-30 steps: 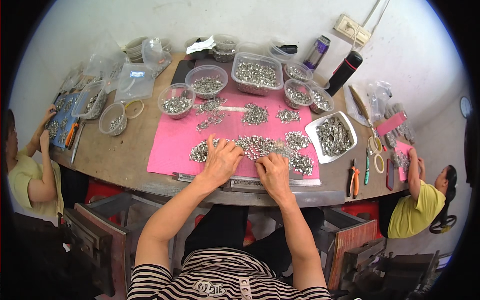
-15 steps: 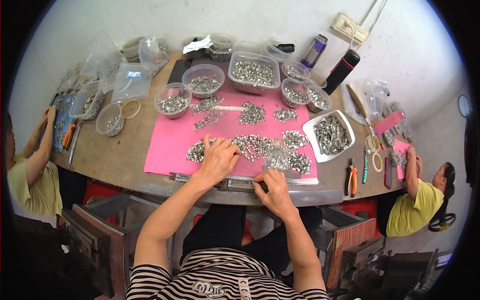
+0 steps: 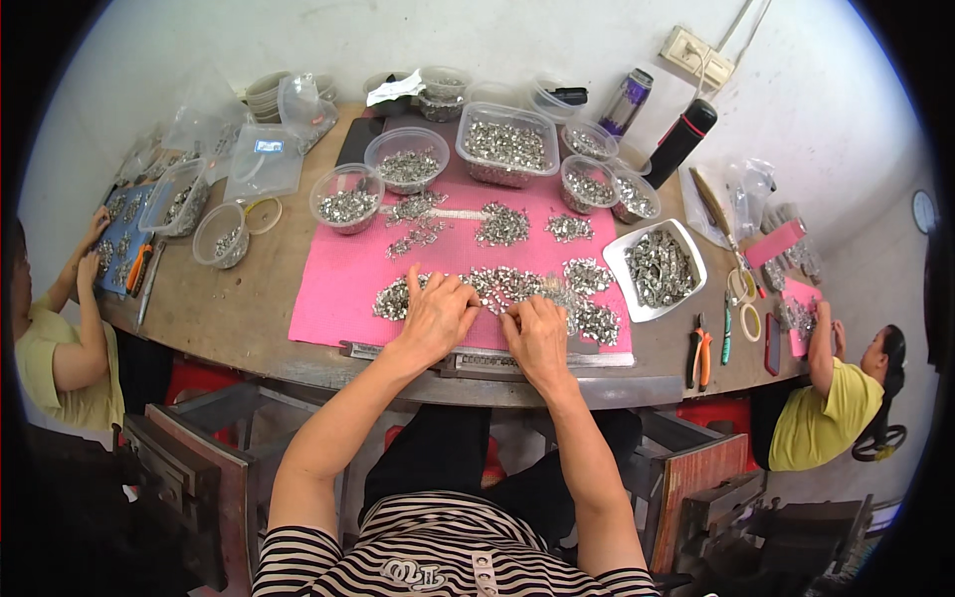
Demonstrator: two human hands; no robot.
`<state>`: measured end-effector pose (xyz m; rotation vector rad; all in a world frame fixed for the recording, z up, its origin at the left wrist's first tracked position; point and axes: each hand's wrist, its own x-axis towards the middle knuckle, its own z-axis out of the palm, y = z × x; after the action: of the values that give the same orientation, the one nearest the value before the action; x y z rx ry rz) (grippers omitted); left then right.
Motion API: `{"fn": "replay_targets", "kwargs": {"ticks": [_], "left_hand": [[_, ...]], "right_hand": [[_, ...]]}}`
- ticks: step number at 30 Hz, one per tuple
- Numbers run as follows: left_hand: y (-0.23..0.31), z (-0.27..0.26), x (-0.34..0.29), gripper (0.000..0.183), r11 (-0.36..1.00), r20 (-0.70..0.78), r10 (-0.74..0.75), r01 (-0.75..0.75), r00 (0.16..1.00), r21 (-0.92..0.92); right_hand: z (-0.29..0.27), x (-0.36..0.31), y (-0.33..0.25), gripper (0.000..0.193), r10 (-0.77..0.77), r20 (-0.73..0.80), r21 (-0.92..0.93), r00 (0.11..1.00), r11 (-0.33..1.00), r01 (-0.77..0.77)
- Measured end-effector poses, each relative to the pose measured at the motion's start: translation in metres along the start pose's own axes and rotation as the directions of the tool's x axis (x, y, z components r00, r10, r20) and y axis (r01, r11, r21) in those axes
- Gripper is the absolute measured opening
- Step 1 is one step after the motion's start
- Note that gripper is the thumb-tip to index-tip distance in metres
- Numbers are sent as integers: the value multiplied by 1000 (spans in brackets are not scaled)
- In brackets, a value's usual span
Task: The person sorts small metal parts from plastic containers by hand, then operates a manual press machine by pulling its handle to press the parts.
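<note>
My left hand (image 3: 435, 318) is over the near pile of small shiny metal pieces (image 3: 497, 284) on a pink mat (image 3: 333, 289). One finger sticks up, while the others curl down together at the pile's edge. Close to its right, my right hand (image 3: 538, 336) has bent fingers pressed together among the pieces; whatever lies under the fingertips is hidden. Just below both hands, a narrow metal rail (image 3: 487, 364) with a slotted section runs along the table's front edge. Thin silvery pieces (image 3: 562, 294) lie beyond the right hand.
Clear tubs of metal pieces (image 3: 406, 161) stand behind the mat, and a white dish (image 3: 686, 308) sits to its right. Orange-handled pliers (image 3: 704, 353) lie farther right. Two bottles (image 3: 682, 142) stand near the wall. A person works at either end of the table.
My right hand has moved up from the metal rail to the near pile, beside my left hand. The left hand stays almost in place. The left-side person's hands have moved apart.
</note>
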<state>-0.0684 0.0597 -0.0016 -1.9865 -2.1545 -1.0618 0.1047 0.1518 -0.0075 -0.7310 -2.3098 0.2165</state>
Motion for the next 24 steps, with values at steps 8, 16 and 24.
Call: {"fn": "replay_targets", "kwargs": {"ticks": [8,16,24], "left_hand": [[-3,-1,-4,9,999,-37,34,-33,999,28],[7,-1,-4,8,1000,-23,-6,7,1000,30],[3,-1,-7,6,999,-10,-9,10,1000,48]], "right_hand": [[-42,-18,-9,9,-46,104,196,993,980,25],[-54,-39,-18,13,-67,91,216,994,975,46],[-43,-23,1,13,-48,95,203,994,979,27]]}}
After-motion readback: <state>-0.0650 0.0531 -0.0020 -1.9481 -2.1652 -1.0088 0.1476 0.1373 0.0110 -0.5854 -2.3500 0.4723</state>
